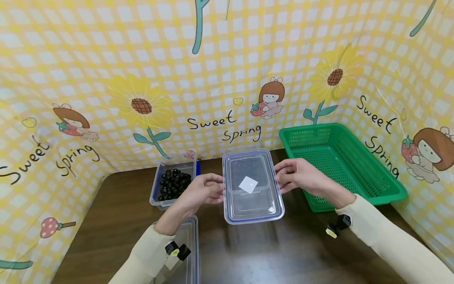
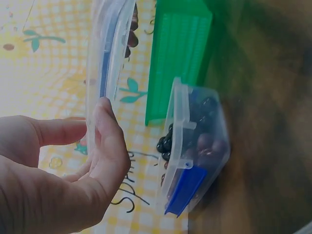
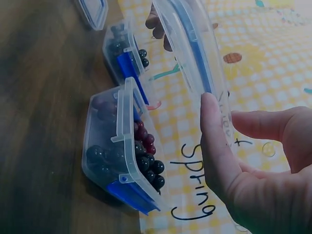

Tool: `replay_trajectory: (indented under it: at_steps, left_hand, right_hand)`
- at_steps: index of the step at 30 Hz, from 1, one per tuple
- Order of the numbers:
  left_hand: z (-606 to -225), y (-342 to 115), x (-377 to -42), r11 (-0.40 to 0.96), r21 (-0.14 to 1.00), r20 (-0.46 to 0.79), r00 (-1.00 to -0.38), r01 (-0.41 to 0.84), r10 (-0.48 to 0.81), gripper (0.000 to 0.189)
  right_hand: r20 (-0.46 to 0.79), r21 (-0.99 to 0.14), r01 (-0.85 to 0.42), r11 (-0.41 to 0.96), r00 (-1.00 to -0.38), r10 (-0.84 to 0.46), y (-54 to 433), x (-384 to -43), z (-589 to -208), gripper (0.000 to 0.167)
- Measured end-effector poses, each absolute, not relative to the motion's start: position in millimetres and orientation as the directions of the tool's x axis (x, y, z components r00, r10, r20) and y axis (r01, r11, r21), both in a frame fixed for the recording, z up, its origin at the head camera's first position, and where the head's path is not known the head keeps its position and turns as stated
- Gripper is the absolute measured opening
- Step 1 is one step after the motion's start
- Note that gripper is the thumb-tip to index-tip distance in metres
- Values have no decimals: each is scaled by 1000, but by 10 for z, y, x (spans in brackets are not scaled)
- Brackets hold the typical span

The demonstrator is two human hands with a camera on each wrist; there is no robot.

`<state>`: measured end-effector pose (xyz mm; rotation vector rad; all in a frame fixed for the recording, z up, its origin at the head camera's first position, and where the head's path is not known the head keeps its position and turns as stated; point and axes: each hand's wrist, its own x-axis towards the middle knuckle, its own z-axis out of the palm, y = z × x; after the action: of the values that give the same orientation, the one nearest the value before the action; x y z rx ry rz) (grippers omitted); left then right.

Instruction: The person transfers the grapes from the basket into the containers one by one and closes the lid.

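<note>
Checked cloth (image 1: 177, 39) backs a brown table (image 1: 248, 252) where, centre frame, left hand (image 1: 203, 189) and right hand (image 1: 301, 175), each narrowed to a thin pinch, grip opposite sides of a clear lid (image 1: 248, 165), probably balancing it above a box (image 3: 105, 146) of dark fruit (image 3: 156, 168).

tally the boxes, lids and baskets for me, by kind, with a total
Clear plastic boxes: 2
Clear blue-edged lids: 2 (one held up, one lying at the lower left of the head view)
Green plastic basket: 1
Total: 5
</note>
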<state>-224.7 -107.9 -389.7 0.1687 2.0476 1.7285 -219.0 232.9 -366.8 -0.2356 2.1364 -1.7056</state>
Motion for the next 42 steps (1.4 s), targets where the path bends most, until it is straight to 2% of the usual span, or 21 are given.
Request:
replay_trajectory:
  at_steps: [6,16,27,35,42]
  left_hand:
    - [-3846,-1034,-2473,191,960,-257,-912,-203,320,33]
    - [-3842,-1005,-2825,227,947,-283,-922,-226,265,33]
    - [-3854,-1016,-3162,166,941,-331,-910,-296,252,39]
    - [-3853,-985,-3241,158,944,-322,-914,-290,245,35]
    - [-3879,-981,-3274,180,943,-316,-922,-280,223,36]
  right_hand:
    - [-240,-953,157,261,-913,-330,2292,-2451,-3636,41]
    - [-213,-908,89,409,-939,-270,2178,-2822,-3629,39]
    - [-272,-899,146,412,-925,-266,2164,-3150,-3549,43]
    - [-304,-889,176,423,-917,-259,2182,-3229,-3565,40]
    - [-281,-911,180,371,-929,-241,2186,-3250,-3579,43]
